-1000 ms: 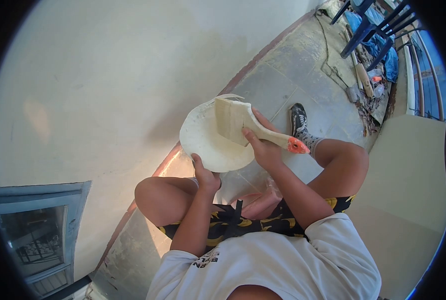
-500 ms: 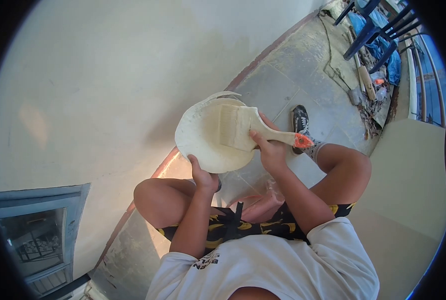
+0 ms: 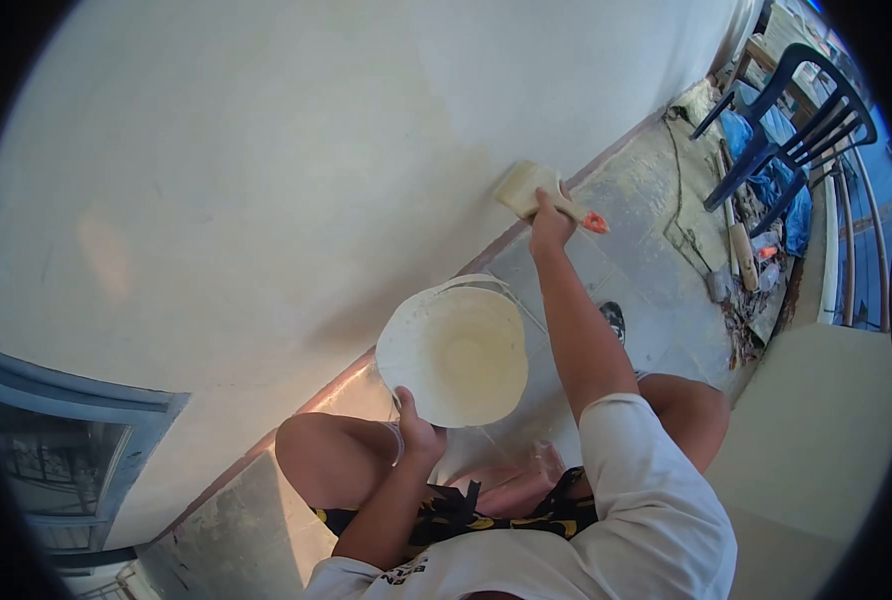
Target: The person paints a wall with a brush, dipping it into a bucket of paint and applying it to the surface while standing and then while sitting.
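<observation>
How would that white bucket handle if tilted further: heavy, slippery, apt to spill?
Probably light: the left hand alone holds the white bucket up by its rim. Tilted toward the camera, its inside shows only a cream coat, so little seems to remain to spill. Its paint-coated wall may be slippery.

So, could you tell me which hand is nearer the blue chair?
Right: the right hand, holding the brush, is left of the blue chair; the left hand holds the bucket farther down-left.
</observation>
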The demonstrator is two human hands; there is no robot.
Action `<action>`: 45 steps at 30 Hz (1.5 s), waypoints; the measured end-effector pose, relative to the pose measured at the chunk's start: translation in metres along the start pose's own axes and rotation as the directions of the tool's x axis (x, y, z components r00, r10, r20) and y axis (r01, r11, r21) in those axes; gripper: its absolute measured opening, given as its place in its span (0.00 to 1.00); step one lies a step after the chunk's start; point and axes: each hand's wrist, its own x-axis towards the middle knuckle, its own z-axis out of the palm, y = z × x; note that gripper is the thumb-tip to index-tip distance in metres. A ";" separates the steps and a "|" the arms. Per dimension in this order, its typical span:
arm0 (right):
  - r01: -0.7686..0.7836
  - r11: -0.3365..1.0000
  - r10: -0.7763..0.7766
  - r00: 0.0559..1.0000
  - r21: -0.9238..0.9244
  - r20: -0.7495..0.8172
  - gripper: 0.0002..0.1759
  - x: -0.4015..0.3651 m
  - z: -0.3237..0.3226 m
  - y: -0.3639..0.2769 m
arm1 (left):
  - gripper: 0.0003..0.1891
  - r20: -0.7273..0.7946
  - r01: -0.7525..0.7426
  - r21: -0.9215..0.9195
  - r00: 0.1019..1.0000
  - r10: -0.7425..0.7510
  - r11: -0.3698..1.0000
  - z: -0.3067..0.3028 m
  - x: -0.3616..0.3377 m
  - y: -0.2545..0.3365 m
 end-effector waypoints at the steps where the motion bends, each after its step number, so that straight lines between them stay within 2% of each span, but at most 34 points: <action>1: 0.082 0.995 -0.082 0.997 -0.050 0.003 0.31 0.017 0.015 0.016 | 0.32 -0.015 0.004 -0.003 1.000 -0.004 1.000 -0.003 0.000 -0.002; 3: 0.123 0.989 -0.127 0.991 0.075 0.039 0.31 0.011 0.061 -0.029 | 0.37 0.026 -0.009 0.126 1.000 0.006 0.992 -0.012 0.005 -0.005; 5: 0.167 0.972 -0.185 0.977 0.165 0.101 0.31 -0.008 0.076 -0.081 | 0.37 -0.007 0.028 0.110 1.000 -0.028 0.993 -0.013 0.001 -0.004; 8: 0.154 0.965 -0.177 0.980 0.210 0.091 0.31 -0.013 0.048 -0.084 | 0.35 -0.010 0.044 0.033 0.999 -0.044 0.998 -0.009 -0.003 -0.003; 10: 0.043 0.994 -0.040 0.999 0.102 -0.027 0.31 -0.010 0.021 -0.040 | 0.32 0.000 0.033 -0.020 0.999 -0.033 0.999 -0.003 -0.007 0.001; 11: 0.048 0.993 -0.046 0.999 0.111 -0.020 0.31 -0.007 0.022 -0.025 | 0.32 -0.008 0.023 -0.016 1.000 -0.023 1.000 0.000 -0.011 0.003; 13: -0.107 0.994 0.105 0.991 -0.015 -0.083 0.30 -0.006 0.033 -0.010 | 0.32 -0.010 0.019 -0.009 1.000 -0.020 1.000 0.002 -0.008 0.004; 15: 0.081 0.994 -0.078 0.996 0.074 -0.040 0.30 0.011 0.069 -0.025 | 0.32 -0.029 0.028 0.020 0.999 -0.027 0.999 -0.005 -0.010 0.003; 17: 0.109 0.969 -0.138 0.983 0.221 0.122 0.30 -0.002 0.096 -0.097 | 0.32 -0.077 0.048 0.034 0.996 -0.046 0.998 -0.005 -0.011 0.005; 19: 0.138 0.960 -0.180 0.971 0.244 0.160 0.30 -0.010 0.096 -0.132 | 0.32 -0.081 0.090 -0.033 0.992 -0.092 0.995 -0.014 -0.008 0.002; 20: 0.174 0.940 -0.238 0.951 0.292 0.198 0.30 -0.010 0.094 -0.144 | 0.32 -0.015 0.050 -0.020 0.999 -0.050 0.999 -0.014 -0.006 0.001; 22: 0.211 0.945 -0.249 0.959 0.249 0.134 0.30 -0.003 0.069 -0.122 | 0.32 -0.012 0.043 -0.023 0.999 -0.043 0.999 -0.014 -0.007 0.002; 24: 0.099 0.982 -0.097 0.995 0.161 -0.015 0.30 0.008 0.031 -0.064 | 0.33 0.023 0.000 -0.015 1.000 0.000 1.000 -0.012 -0.009 0.004; 26: -0.067 0.998 0.069 0.990 0.021 -0.121 0.30 0.015 -0.002 0.001 | 0.33 0.008 0.000 -0.024 1.000 0.000 1.000 -0.011 -0.012 0.006; 29: -0.037 0.999 0.037 0.992 -0.002 -0.117 0.27 0.034 0.030 0.026 | 0.33 -0.020 0.018 -0.008 1.000 -0.018 1.000 -0.012 -0.009 0.005; 31: 0.056 0.997 -0.052 0.996 0.052 -0.075 0.30 0.025 0.071 -0.038 | 0.33 -0.049 0.040 0.014 0.998 -0.039 0.999 -0.017 -0.007 0.004; 33: 0.168 0.972 -0.188 0.976 0.162 0.111 0.30 0.017 0.078 -0.093 | 0.33 -0.075 0.063 0.000 0.995 -0.063 0.998 -0.018 -0.007 0.004; 35: 0.180 0.967 -0.203 0.972 0.178 0.121 0.30 0.013 0.062 -0.103 | 0.33 -0.074 0.067 -0.020 0.995 -0.068 0.998 -0.016 -0.003 0.005; 36: 0.191 0.962 -0.219 0.967 0.196 0.132 0.30 0.011 0.056 -0.107 | 0.33 -0.019 0.038 -0.018 0.999 -0.039 0.999 -0.014 -0.002 0.004; 38: 0.145 0.985 -0.147 0.989 0.096 0.013 0.31 0.009 0.031 -0.066 | 0.34 0.038 -0.011 -0.027 0.999 0.012 1.000 -0.012 -0.002 0.004; 40: -0.050 0.998 0.043 0.990 -0.043 -0.136 0.30 0.004 0.027 -0.021 | 0.34 0.001 -0.004 -0.015 1.000 0.004 1.000 -0.011 -0.006 0.004; 41: -0.051 0.998 0.045 0.990 -0.041 -0.132 0.30 0.006 0.038 -0.019 | 0.34 0.000 -0.008 -0.016 1.000 0.008 1.000 -0.009 -0.008 0.005; 43: 0.099 0.992 -0.103 0.993 -0.072 -0.057 0.30 0.013 0.067 -0.012 | 0.33 -0.035 -0.001 0.026 0.999 0.002 1.000 -0.004 -0.011 0.008; 45: 0.063 0.989 -0.079 0.990 0.132 0.116 0.30 -0.025 0.100 -0.094 | 0.33 -0.070 0.005 0.031 0.998 -0.003 0.999 -0.005 -0.010 0.009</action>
